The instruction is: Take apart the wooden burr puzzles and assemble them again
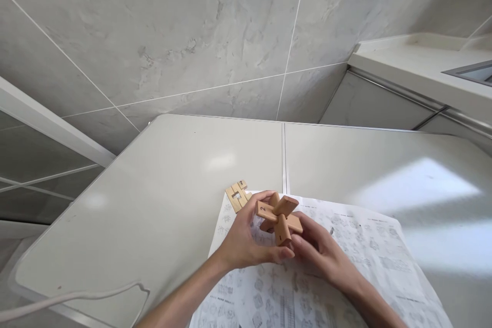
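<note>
Between my two hands is a wooden interlocking burr puzzle (282,218), its several reddish-brown bars crossing at the centre. Black numbers mark some bar ends; a 2 shows on the left one. My left hand (246,238) grips it from the left, with the thumb under the front bar and the fingers behind. From the right, my right hand (317,246) holds the lower right side; some of its fingertips are hidden behind the bars. Just beyond my left hand lie lighter wooden puzzle pieces (235,197), one marked 3, partly on the paper.
A printed sheet (265,302) with small diagrams lies under my hands. The white folding table (184,164) has a seam down its middle. A white cable (88,295) crosses the lower left corner. Grey tiled wall (192,36) stands behind, with a ledge (415,56) at right.
</note>
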The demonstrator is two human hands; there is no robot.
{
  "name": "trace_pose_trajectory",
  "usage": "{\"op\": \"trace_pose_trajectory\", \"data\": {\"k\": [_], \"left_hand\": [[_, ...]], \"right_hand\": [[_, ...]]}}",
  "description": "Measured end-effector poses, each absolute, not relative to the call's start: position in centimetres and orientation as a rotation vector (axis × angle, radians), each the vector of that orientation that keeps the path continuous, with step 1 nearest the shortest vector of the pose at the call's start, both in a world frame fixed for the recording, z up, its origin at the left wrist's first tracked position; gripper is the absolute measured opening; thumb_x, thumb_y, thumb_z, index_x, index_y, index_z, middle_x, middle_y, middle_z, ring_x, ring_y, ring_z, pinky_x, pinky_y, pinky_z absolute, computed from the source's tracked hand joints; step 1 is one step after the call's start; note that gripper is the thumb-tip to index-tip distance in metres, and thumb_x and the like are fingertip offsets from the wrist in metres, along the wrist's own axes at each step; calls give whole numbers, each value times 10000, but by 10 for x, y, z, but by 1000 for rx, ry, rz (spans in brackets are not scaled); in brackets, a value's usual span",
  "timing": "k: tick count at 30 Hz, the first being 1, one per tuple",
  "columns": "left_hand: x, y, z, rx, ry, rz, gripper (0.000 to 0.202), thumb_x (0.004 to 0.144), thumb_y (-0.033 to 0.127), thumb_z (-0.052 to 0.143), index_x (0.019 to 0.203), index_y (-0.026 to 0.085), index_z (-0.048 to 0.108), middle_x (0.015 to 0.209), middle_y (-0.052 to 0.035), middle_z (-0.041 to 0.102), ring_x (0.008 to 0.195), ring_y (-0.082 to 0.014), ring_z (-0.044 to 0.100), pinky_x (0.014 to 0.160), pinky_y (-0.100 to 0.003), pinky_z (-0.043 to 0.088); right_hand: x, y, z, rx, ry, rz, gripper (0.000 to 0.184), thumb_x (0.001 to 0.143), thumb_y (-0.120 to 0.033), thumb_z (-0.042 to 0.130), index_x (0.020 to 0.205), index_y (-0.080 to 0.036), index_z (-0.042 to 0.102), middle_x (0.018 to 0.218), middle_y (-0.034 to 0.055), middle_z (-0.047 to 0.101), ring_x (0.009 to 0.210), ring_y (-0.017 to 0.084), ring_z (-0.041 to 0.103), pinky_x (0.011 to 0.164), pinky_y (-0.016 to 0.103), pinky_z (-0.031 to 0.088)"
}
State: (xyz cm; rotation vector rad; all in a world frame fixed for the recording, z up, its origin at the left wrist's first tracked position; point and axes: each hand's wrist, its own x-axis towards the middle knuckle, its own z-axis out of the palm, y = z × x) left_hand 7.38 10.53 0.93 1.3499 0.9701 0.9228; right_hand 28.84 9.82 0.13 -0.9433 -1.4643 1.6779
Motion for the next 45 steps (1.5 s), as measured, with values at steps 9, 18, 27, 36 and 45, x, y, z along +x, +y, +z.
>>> {"op": "trace_pose_trajectory", "data": {"k": [9, 18, 27, 36, 45], "left_hand": [[78, 105, 9, 1509, 924, 873, 1110, 560, 575, 1026, 1498, 272, 516, 1441, -154, 611, 1319, -376, 594, 1114, -527, 502], [83, 107, 10, 1617, 1121, 946, 312, 1043, 519, 611, 1047, 209, 638, 940, -37, 653, 850, -175, 599, 790, -324, 516], [85, 102, 10, 1504, 1009, 848, 292, 1083, 485, 542, 1028, 202, 590, 681, 37, 580, 556, -109, 518, 540, -251, 409], [82, 106, 16, 1564, 1035, 860, 308, 1084, 469, 534, 996, 184, 611, 653, 35, 577, 569, -114, 547, 560, -248, 420], [83, 103, 15, 1569, 1037, 896, 280, 1081, 440, 538, 994, 184, 610, 652, 39, 567, 571, -113, 534, 574, -251, 414]], "right_hand": [[290, 101, -7, -824, -872, 2106, 449, 897, -598, 811, 979, -171, 700, 591, -15, 576, 414, 76, 408, 394, 191, 290], [291, 102, -9, -871, -717, 2027, 406, 905, -556, 819, 866, -174, 685, 538, -64, 466, 396, 43, 283, 403, 173, 305], [290, 101, -6, -884, -637, 2061, 370, 943, -482, 806, 816, -179, 636, 516, -92, 377, 435, 41, 207, 424, 148, 278], [290, 102, -13, -806, -619, 2065, 297, 954, -443, 809, 955, -171, 689, 486, -108, 346, 451, 53, 171, 420, 144, 241], [289, 98, -20, -778, -588, 2034, 305, 944, -440, 824, 921, -174, 678, 506, -106, 341, 462, 50, 158, 430, 153, 231]]}}
